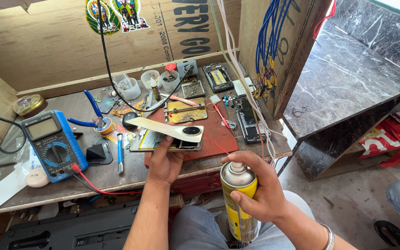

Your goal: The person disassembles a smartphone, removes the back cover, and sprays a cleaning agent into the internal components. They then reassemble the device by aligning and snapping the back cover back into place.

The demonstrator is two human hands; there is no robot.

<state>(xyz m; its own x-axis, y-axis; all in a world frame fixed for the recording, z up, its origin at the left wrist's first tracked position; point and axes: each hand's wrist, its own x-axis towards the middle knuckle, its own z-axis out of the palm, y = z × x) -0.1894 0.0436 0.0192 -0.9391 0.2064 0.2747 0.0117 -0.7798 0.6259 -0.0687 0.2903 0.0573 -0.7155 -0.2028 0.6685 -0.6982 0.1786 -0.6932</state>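
My left hand (165, 159) holds an opened phone (163, 139) flat above the workbench, its cream back cover (172, 129) with a round camera ring peeled up and lying across it. My right hand (260, 185) grips a yellow and silver spray can (239, 199) low in front of my lap, index finger on the nozzle. A thin red straw (216, 144) runs from the nozzle up toward the phone's right edge.
A blue multimeter (54, 143) with a red lead lies at the left. A red mat (214, 134), a gold clamp jig (186, 110), other phone bodies (248, 118), small plastic cups (128, 88), blue pliers (91, 109) and hanging cables crowd the bench. A marble shelf (348, 78) stands at the right.
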